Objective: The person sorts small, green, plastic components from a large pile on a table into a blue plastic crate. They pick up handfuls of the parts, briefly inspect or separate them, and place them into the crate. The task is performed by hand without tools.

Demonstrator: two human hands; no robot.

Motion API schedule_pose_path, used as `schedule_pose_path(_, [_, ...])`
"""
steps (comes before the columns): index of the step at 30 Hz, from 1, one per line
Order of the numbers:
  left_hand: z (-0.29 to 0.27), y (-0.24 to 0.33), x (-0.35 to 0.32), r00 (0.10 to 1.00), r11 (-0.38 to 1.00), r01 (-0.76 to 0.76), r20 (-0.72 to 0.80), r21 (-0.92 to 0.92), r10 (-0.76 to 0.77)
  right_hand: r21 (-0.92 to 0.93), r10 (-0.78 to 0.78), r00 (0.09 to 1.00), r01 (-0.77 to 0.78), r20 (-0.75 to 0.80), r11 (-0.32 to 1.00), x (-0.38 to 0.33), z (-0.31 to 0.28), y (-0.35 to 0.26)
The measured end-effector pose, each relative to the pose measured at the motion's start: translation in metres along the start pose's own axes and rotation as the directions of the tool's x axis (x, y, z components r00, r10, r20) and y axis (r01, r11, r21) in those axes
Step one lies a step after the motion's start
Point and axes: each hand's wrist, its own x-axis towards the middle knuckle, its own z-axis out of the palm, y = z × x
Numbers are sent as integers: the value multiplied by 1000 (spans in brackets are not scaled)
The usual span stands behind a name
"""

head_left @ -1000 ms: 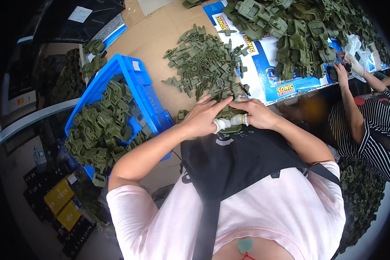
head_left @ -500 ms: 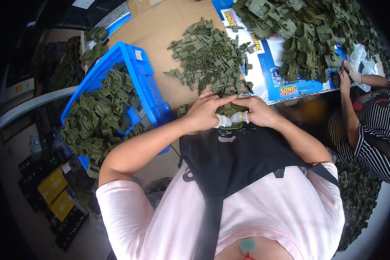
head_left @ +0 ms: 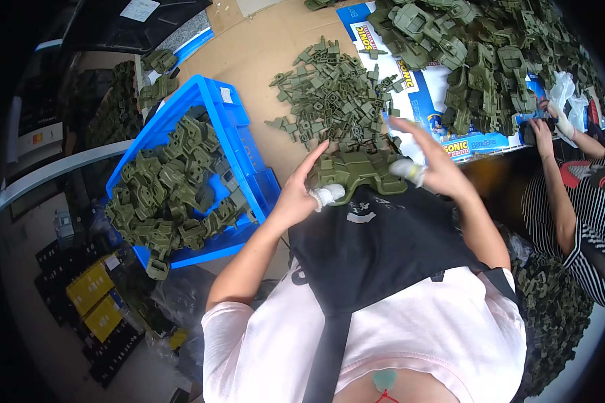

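Note:
An olive-green moulded plastic part (head_left: pixel 356 172) lies at the near edge of the work surface, against my black apron. My left hand (head_left: pixel 301 189) is at its left end, fingers stretched out along the far side. Its white-wrapped thumb overlaps the part's near left corner. Just off the right end, my right hand (head_left: pixel 440 168) is open and slightly blurred, its wrapped thumb close to the part. A heap of small green plastic pieces (head_left: pixel 336 94) lies just beyond both hands.
On my left stands a blue crate (head_left: pixel 215 127) of larger green parts. More large green parts (head_left: pixel 480 74) are piled at the far right on printed blue-and-white card (head_left: pixel 420 111). A co-worker in a striped top (head_left: pixel 551 208) works on the right, hands near that pile.
My hands, which were close together over the green part, have moved apart. The right hand has lifted off to the right, and more of the part shows. The view has shifted slightly.

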Motion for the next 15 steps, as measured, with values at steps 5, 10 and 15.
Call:
schedule_pose_path(5, [13,3,-1,995,975,-86,-29,203,94,-174,-89,977,123,192,977,31,48,-41])
schedule_pose_path(10, [14,9,-7,997,974,-48,-55,223,61,131,-294,918,268,266,955,41,30,-21])
schedule_pose_path(15, [16,4,-6,994,925,-58,-64,376,88,38,-212,895,214,393,976,52,27,-13])
